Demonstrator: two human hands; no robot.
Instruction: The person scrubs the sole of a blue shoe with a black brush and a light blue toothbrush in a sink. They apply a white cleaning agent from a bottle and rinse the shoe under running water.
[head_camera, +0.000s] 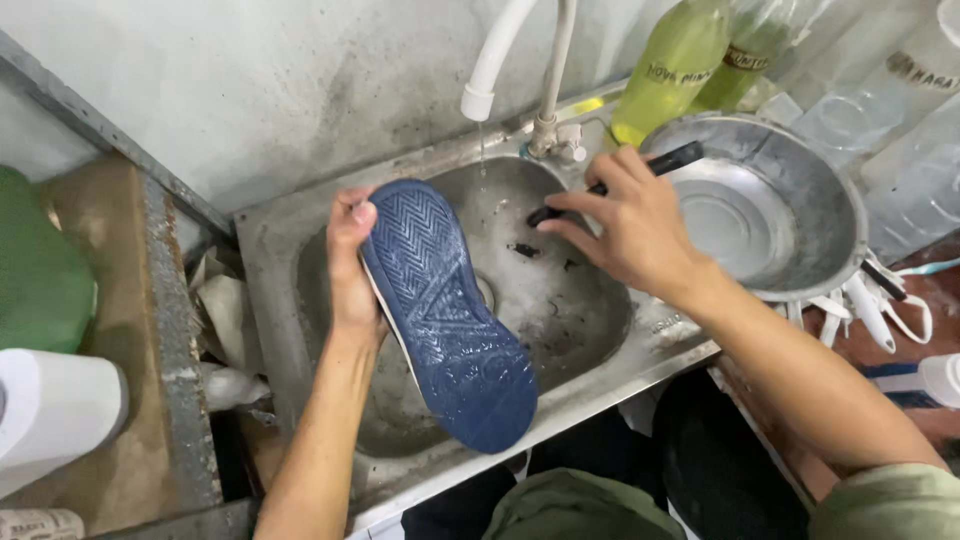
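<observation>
My left hand grips a shoe by its edge, holding it over the steel sink with the dark blue patterned sole facing up. My right hand holds a black brush by its handle, its dark end pointing down into the basin just right of the shoe. A white tap spout above the basin lets out a thin stream of water. Dark bits of dirt lie on the wet sink bottom.
A large metal basin sits right of the sink, with two yellow-green bottles behind it. White and clear items lie at the far right. A rusty ledge, a green object and a white container are at left.
</observation>
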